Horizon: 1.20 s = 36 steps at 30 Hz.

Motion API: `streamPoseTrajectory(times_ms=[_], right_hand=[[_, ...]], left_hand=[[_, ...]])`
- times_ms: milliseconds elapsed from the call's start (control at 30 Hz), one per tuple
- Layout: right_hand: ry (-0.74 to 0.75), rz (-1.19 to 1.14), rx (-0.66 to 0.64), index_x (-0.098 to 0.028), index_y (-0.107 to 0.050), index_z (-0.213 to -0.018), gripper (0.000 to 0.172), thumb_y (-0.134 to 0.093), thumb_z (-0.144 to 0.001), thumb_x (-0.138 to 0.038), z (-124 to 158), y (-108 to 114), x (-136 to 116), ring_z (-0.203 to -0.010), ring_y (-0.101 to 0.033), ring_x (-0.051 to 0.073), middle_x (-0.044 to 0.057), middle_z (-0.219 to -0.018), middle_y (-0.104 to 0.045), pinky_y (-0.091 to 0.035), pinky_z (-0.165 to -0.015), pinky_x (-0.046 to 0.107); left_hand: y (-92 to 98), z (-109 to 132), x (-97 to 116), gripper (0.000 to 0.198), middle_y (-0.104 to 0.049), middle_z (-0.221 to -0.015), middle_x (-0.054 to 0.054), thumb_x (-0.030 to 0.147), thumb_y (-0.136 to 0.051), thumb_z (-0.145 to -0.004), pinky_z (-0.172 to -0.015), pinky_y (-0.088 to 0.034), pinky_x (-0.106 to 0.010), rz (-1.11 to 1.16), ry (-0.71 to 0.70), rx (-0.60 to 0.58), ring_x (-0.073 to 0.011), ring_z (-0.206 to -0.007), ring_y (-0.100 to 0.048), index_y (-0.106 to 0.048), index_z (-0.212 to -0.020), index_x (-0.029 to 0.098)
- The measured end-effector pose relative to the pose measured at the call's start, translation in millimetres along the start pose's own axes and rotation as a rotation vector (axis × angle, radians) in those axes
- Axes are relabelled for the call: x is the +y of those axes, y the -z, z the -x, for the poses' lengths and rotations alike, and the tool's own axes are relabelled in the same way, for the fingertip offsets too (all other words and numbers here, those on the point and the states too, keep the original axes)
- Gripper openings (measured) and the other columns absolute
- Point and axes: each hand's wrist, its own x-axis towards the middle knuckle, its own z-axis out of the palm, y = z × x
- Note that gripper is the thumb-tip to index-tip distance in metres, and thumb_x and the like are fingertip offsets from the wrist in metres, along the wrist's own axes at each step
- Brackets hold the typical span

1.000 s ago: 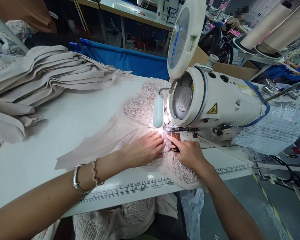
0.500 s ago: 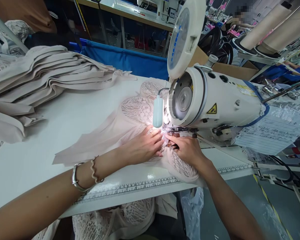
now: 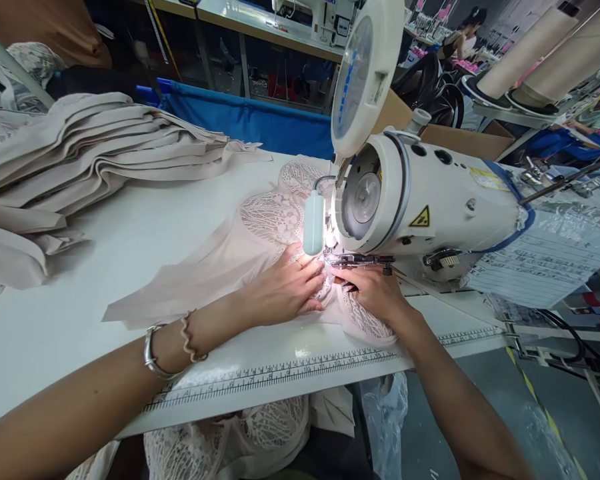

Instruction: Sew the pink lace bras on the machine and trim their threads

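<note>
A pale pink garment with lace cups (image 3: pixel 273 215) lies on the white sewing table, partly under the head of a white sewing machine (image 3: pixel 430 190). My left hand (image 3: pixel 287 283) rests on the garment left of the needle area, fingers laid out flat. Just right of the needle, my right hand (image 3: pixel 373 290) has its index finger stretched toward the presser foot and its other fingers curled at a lace cup (image 3: pixel 363 319). Small dark pointed parts show by those fingers; I cannot tell what they are. A lit lamp (image 3: pixel 313 223) glares over the stitching spot and hides the needle.
Stacked beige fabric pieces (image 3: pixel 105 143) lie at the left. A ruler strip (image 3: pixel 280 377) runs along the table's front edge, with more lace pieces (image 3: pixel 275 423) below it. Behind is a blue cloth bin (image 3: pixel 250 120). A handwritten sheet (image 3: pixel 545 257) hangs at the right.
The garment's right cup has shifted slightly up and toward the machine. My right hand has moved a little the same way, its fingers more tucked in. My left hand stays nearly in place.
</note>
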Motion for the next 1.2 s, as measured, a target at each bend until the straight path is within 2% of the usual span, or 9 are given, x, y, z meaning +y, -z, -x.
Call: streamPoseTrajectory(times_ms=[167,267,333,400,500,600,800,967,1200], right_hand=[[-0.028,0.129,0.041,-0.035,-0.07,-0.126,0.051,-0.045,-0.09,-0.007,4,8,0,-0.091,-0.069,0.02,-0.001,-0.098,-0.08,-0.048,-0.074,0.03],[-0.065,0.186,0.092,-0.025,-0.071,-0.119,0.031,-0.058,-0.091,-0.022,17,10,0,-0.077,-0.069,0.022,0.002,-0.09,-0.08,-0.044,-0.067,0.03],[-0.06,0.176,0.093,-0.021,-0.07,-0.112,0.027,-0.066,-0.088,-0.035,27,9,0,-0.072,-0.067,0.022,0.003,-0.088,-0.079,-0.042,-0.063,0.03],[-0.018,0.171,0.106,-0.021,-0.07,-0.11,0.023,-0.063,-0.09,-0.029,35,8,-1,-0.07,-0.066,0.02,0.003,-0.085,-0.077,-0.04,-0.063,0.029],[0.119,0.223,0.163,-0.025,-0.072,-0.119,0.044,-0.048,-0.087,-0.005,41,5,-1,-0.065,-0.06,0.015,-0.001,-0.07,-0.069,-0.037,-0.063,0.027],[0.239,0.268,0.203,-0.028,-0.073,-0.123,0.06,-0.041,-0.083,0.002,40,5,-1,-0.06,-0.052,0.013,-0.002,-0.061,-0.06,-0.035,-0.062,0.027],[0.257,0.3,0.233,-0.028,-0.077,-0.116,0.059,-0.04,-0.083,0.004,29,7,0,-0.058,-0.047,0.013,-0.002,-0.058,-0.055,-0.033,-0.061,0.027],[0.246,0.308,0.245,-0.03,-0.077,-0.114,0.064,-0.039,-0.078,0.005,20,5,5,-0.056,-0.048,0.012,-0.002,-0.059,-0.057,-0.03,-0.057,0.027],[0.14,0.349,0.112,-0.033,-0.075,-0.119,0.062,-0.043,-0.08,0.002,10,7,7,-0.065,-0.054,0.015,-0.001,-0.068,-0.066,-0.029,-0.058,0.029]], left_hand=[[0.3,-1,-4,0.049,-0.069,-0.114,-0.015,0.047,-0.031,-0.107,-0.105,-0.027,-0.053,0.106,-0.006,0.004,-0.0306,-0.11,-0.061,-0.063,-0.123,0.013],[-0.8,-2,-3,0.046,-0.068,-0.107,-0.014,0.045,-0.031,-0.107,-0.103,-0.028,-0.052,0.075,0.004,0.012,-0.0291,-0.101,-0.061,-0.063,-0.118,0.014],[-1.8,-2,-1,0.047,-0.067,-0.104,-0.013,0.046,-0.032,-0.107,-0.102,-0.029,-0.052,0.037,0.01,0.013,-0.0283,-0.096,-0.06,-0.064,-0.114,0.013],[-2.4,-2,2,0.047,-0.067,-0.102,-0.013,0.047,-0.033,-0.107,-0.103,-0.028,-0.053,0.009,0.017,0.016,-0.028,-0.095,-0.059,-0.063,-0.114,0.012],[-2.3,-2,5,0.048,-0.068,-0.106,-0.014,0.046,-0.03,-0.107,-0.104,-0.027,-0.053,-0.009,0.027,0.033,-0.0289,-0.099,-0.059,-0.061,-0.119,0.011],[-0.9,-2,6,0.046,-0.069,-0.109,-0.016,0.045,-0.032,-0.107,-0.105,-0.028,-0.053,-0.018,0.023,0.034,-0.0301,-0.104,-0.059,-0.062,-0.119,0.012],[0.3,-3,3,0.042,-0.068,-0.113,-0.015,0.044,-0.041,-0.106,-0.105,-0.027,-0.053,0.051,0.022,0.002,-0.0319,-0.111,-0.058,-0.068,-0.104,0.012],[-0.7,-2,-2,0.045,-0.069,-0.113,-0.014,0.047,-0.038,-0.106,-0.102,-0.028,-0.054,0.08,0.045,0.011,-0.0313,-0.108,-0.06,-0.063,-0.122,0.014],[0.4,-4,-5,0.04,-0.069,-0.117,-0.014,0.044,-0.043,-0.105,-0.103,-0.027,-0.057,0.094,0.122,0.005,-0.0308,-0.103,-0.062,-0.067,-0.12,0.016]])
